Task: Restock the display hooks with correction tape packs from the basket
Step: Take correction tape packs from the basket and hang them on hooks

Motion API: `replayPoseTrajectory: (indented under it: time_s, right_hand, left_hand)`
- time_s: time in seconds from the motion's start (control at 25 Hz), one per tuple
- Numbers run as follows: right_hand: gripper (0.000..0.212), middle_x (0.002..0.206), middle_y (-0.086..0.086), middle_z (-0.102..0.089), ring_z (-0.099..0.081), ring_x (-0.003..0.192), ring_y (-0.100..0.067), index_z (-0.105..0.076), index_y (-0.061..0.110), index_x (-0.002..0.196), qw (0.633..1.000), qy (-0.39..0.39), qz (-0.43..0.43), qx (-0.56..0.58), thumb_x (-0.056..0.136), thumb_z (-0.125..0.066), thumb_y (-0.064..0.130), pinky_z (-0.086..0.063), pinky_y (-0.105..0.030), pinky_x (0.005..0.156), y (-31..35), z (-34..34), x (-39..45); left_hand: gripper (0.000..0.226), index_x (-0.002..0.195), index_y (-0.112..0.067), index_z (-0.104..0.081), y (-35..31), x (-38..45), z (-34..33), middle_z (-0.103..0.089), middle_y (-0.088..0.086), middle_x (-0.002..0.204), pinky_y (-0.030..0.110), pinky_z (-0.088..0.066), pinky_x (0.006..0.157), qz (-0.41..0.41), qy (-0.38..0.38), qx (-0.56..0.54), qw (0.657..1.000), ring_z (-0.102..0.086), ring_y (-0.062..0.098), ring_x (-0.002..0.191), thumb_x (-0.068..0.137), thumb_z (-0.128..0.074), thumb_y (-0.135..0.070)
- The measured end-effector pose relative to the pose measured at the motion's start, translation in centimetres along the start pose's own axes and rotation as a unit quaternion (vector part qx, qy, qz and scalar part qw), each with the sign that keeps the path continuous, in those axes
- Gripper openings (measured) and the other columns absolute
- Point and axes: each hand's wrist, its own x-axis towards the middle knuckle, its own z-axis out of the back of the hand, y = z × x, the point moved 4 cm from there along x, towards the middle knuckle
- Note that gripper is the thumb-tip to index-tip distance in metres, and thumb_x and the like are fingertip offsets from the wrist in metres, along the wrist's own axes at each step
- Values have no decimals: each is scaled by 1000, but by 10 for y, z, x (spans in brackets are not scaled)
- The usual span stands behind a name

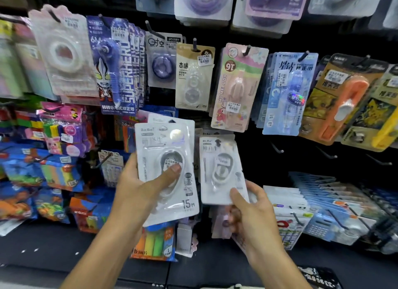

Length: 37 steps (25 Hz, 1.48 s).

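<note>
My left hand (143, 189) grips a small stack of white correction tape packs (165, 170) marked 15m, thumb across the front blister. My right hand (252, 209) pinches the lower edge of another white correction tape pack (221, 170), held upright beside the stack; more packs of this kind show behind its top. Both are in front of a dark pegboard wall. Bare display hooks (277, 149) stick out of the board to the right of the packs. The basket is not in view.
Hooks above carry other tape packs: a beige one (193, 77), a pink My Melody one (237, 88), a blue one (288, 94), orange ones (342, 101). Coloured packets hang at left (62, 133). White and blue packs (312, 202) hang at the lower right. A dark shelf edge (64, 256) runs below.
</note>
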Motion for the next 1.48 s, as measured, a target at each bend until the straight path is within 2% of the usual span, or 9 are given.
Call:
replayPoseTrajectory:
  time_s: [0.12,0.2,0.44,0.56,0.84,0.96,1.16,1.36,1.48]
  right_hand:
    - [65,141,0,-54,-68,106,-18,-35,40,145,998,-36,13,-43,95,-70,20,-59,-39,85,-4,-4,0]
    - [58,138,22,-54,-58,117,-3,-40,51,137,979,-25,126,-157,89,-72,40,-51,-38,100,3,-14,-12]
    - [42,91,10,-74,-67,78,0,-59,44,111,969,119,204,-74,77,-83,40,-51,-13,64,21,-42,-12]
    - [27,101,4,-75,-73,90,-13,-66,40,103,984,62,168,-13,85,-78,26,-55,-21,68,19,-25,4]
    - [36,129,26,-54,-50,126,-4,-58,44,128,957,-25,158,-242,95,-68,34,-42,-26,98,10,-7,36]
    - [50,159,6,-29,-26,148,-20,-44,34,147,871,-65,162,-460,100,-59,32,-29,-42,117,14,-14,45]
    - [46,133,17,-59,-59,123,-14,-51,46,128,944,116,256,-173,88,-71,35,-51,-46,100,9,-41,15]
    - [55,127,17,-65,-59,122,-4,-62,43,121,961,58,212,-169,86,-74,3,-49,-36,106,16,-26,35]
    - [56,131,24,-62,-52,127,4,-65,49,119,969,37,201,-141,85,-73,6,-43,-32,109,8,-14,27]
  left_hand:
    - [59,108,-32,-69,9,-2,-11,-81,-10,99,18,-59,61,9,6,10,1000,-79,11,86,54,-90,-39]
    - [58,105,-31,-69,13,-4,-18,-81,-10,96,20,-60,61,17,9,20,1000,-79,12,84,52,-90,-38]
    - [45,106,-31,-78,22,-5,-30,-81,0,108,44,-62,88,127,74,-14,989,-77,25,103,68,-79,-56]
    - [18,103,-27,-80,21,2,-14,-81,0,105,44,-56,90,130,-10,-19,991,-76,25,102,92,-68,-35]
    - [15,108,-34,-73,13,13,4,-81,-10,102,30,-58,74,30,-72,21,997,-77,11,92,102,-62,-26]
    - [17,105,-31,-72,19,15,-9,-81,-11,99,21,-58,65,14,-32,38,999,-77,9,89,102,-61,-19]
    - [18,115,-24,-68,32,26,-35,-80,-3,104,32,-61,81,41,114,92,988,-76,20,100,102,-60,-15]
    - [31,128,-25,-59,14,32,-37,-57,-16,125,24,-40,99,-198,-10,387,901,-54,4,116,97,-64,-23]
    - [57,153,-21,-43,10,48,-45,-42,-8,156,17,-16,113,-212,35,446,869,-31,10,143,98,-61,-19]
